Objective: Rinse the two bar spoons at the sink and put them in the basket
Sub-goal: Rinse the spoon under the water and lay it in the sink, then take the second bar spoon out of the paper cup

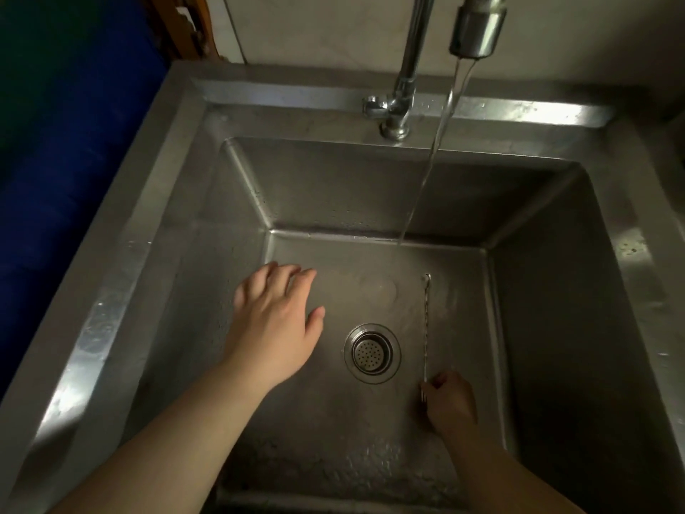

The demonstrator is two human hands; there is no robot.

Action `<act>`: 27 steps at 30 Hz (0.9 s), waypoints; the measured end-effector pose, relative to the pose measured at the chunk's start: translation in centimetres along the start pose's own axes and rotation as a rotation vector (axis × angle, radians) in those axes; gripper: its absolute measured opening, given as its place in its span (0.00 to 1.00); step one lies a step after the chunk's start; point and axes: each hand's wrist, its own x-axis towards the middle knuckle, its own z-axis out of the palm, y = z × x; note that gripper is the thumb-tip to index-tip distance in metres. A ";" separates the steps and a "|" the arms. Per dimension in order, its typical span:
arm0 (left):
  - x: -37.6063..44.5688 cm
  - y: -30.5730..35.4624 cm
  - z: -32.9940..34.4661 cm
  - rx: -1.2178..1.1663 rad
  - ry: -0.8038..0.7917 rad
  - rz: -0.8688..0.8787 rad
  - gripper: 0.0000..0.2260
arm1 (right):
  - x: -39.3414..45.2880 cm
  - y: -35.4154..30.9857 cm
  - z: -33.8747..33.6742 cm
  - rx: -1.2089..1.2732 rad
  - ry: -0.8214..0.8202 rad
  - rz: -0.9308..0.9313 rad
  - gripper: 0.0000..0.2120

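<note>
- Sink point(122, 276) of dull stainless steel, seen from above, deep and square, filling most of the view; rim streaked with glare on the left side, droplets on the inner walls.
- Faucet point(402, 79) rising from the back rim, neck running up out of view; chrome spout head point(476, 29) at upper right, pointing down.
- Water stream point(433, 153) falling thin and slanted from the spout head, landing near the back edge of the basin floor; wet ripples spreading across the floor to the right of centre.
- Drain strainer point(371, 353) round and perforated, set in the middle of the basin floor.
- Bar spoon point(426, 328) long, thin, with a twisted stem, lying just right of the drain strainer and pointing toward the back wall; far tip near where the water lands; near end a small fork, at the right hand's fingers.
- Right hand point(450, 402) low in the basin at the front right, fingers curled and pinched around the near end of the bar spoon, gripping it.
- Left hand point(276, 328) reaching in from the lower left, palm down, fingers spread and relaxed, holding nothing; hovering left of the drain strainer, well apart from the bar spoon.
- Only one bar spoon visible.
- Dark blue surface point(70, 161) beyond the sink's left rim; pale wall behind the faucet.
</note>
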 end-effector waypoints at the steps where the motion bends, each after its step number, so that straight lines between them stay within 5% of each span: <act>1: -0.1 -0.2 -0.3 0.003 0.001 -0.006 0.23 | -0.3 -0.1 -0.1 0.007 -0.001 -0.003 0.09; 5: -0.3 -0.4 -2.6 -0.065 0.028 -0.007 0.23 | -3.4 -1.7 -0.8 0.013 0.018 -0.121 0.06; 10: -1.3 -1.1 -8.7 -0.165 0.142 -0.011 0.22 | -12.0 -7.8 -2.1 0.046 0.066 -0.502 0.04; 20: -10.3 -10.2 -24.6 -0.203 0.438 -0.139 0.18 | -31.4 -19.2 -0.1 0.108 -0.254 -1.042 0.07; 27: -20.5 -17.9 -30.7 -0.154 0.603 -0.323 0.16 | -41.3 -22.9 3.7 0.106 -0.508 -1.227 0.11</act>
